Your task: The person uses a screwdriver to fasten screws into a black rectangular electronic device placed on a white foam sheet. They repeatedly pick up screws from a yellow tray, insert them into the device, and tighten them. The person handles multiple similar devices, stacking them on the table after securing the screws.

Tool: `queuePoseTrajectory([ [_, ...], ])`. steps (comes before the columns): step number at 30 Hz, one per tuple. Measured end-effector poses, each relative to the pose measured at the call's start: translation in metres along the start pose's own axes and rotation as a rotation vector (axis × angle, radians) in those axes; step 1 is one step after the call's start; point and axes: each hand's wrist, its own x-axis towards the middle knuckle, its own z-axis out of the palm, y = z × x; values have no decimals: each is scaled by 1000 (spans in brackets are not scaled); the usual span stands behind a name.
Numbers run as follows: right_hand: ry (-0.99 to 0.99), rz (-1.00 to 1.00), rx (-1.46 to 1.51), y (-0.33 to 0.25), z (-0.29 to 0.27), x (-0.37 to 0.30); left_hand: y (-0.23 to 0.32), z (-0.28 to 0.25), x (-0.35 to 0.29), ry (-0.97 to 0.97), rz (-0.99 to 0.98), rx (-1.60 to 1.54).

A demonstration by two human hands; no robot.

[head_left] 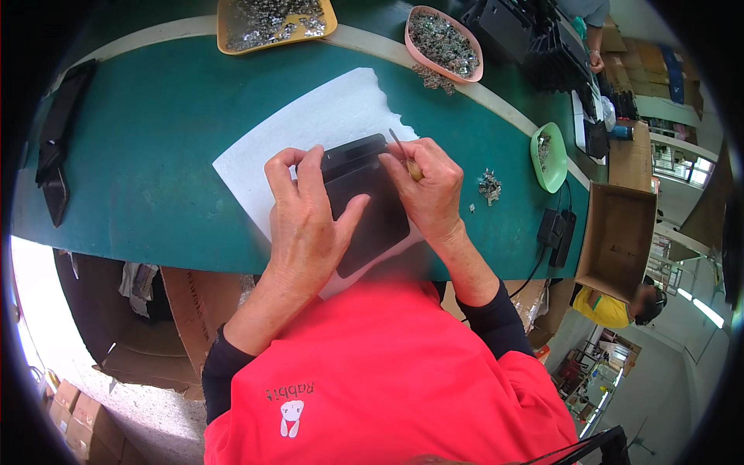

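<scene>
A flat black plastic housing point(373, 208) with a raised bar along its far end lies tilted on a white foam sheet point(263, 170). My left hand point(306, 205) grips its left side, fingers bent over the far left corner and thumb stretched along the top face. At the far right corner, my right hand point(431, 182) is closed round a thin-shafted hand tool point(415, 170) with a yellowish handle; its slim dark shaft points up and away. The kind of tip cannot be made out. Right fingertips touch the housing's edge.
Small metal parts lie in a heap point(489, 187) to the right. More fill a yellow tray point(226, 35), a pink tray point(411, 15) and a green tray point(549, 182). A black bracket point(58, 139) lies far left, black adapters point(552, 229) right, beside a cardboard box point(616, 240). Other people are at right.
</scene>
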Motion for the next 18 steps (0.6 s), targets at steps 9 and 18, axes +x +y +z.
queuePoseTrajectory([
  [9,-39,242,79,-7,2,2,-6,0,1,3,74,57],
  [18,-266,649,414,-4,-14,17,-8,2,-2,-6,-5,1],
])
